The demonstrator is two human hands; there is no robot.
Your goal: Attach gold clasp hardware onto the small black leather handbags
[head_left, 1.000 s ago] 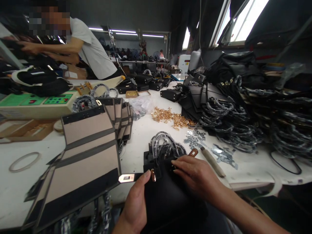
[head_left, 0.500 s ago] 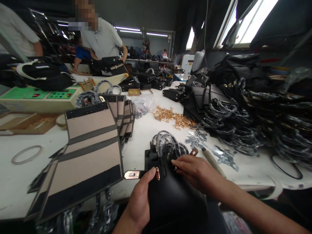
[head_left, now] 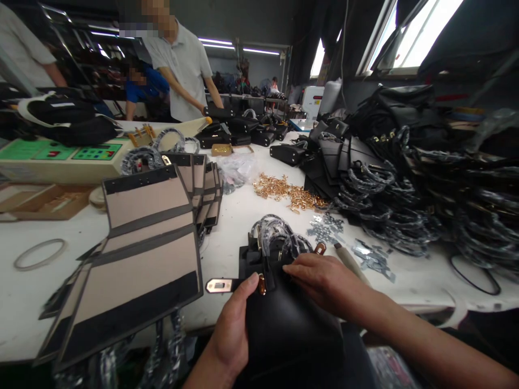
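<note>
Left grip [head_left: 232, 327] clamped on black bag [head_left: 294, 324], six o'clock, beside gold clasp [head_left: 262, 284]; right grip [head_left: 320, 278] against bag's upper front, closure not discernible. Gold fittings [head_left: 275, 187] on tabletop [head_left: 237, 219], twelve o'clock from bag.

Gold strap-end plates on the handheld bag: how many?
2 visible: left plate beside the left hand; right plate just beyond the right hand. The hands may hide more.

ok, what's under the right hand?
The black bag: the right hand is over its upper part, with a metal strap tip showing just beyond. The patch directly beneath is covered, so can't tell whether anything is pinched there.
</note>
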